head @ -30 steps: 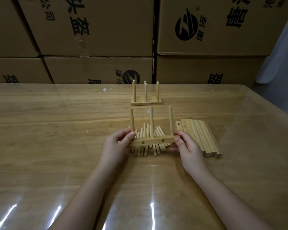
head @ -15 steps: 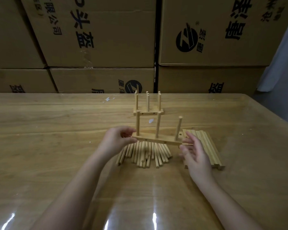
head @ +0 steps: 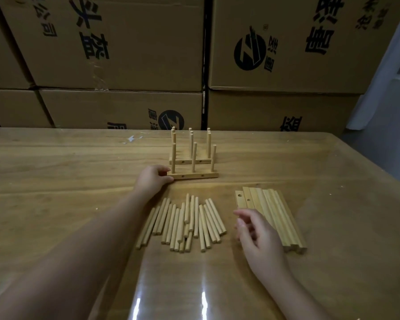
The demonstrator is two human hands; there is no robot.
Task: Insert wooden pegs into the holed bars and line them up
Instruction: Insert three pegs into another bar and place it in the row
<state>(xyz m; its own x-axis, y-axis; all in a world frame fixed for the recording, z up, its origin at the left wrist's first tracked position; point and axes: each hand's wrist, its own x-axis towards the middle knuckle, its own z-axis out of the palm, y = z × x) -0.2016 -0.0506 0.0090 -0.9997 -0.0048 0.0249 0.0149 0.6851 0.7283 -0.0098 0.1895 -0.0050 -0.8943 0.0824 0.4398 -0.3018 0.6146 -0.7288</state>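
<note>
Hand, left (head: 154, 179): you are pinching the left end of the pegged bar, thumb and curled fingers closed on the wood.
Pegged bar (head: 194, 176): it is sitting on the table just right of that grip, three pegs upright. Be sliding it parallel to the row behind, ends level, before letting go.
Finished bars (head: 189, 161): they are standing just beyond your left fingertips, near but apart.
Loose pegs (head: 185, 222): they are lying between your two hands.
Hand, right (head: 256, 236): it is hovering, fingers loosely bent and apart, holding nothing.
Blank bars (head: 273, 215): they are lying stacked just right of that hand.
</note>
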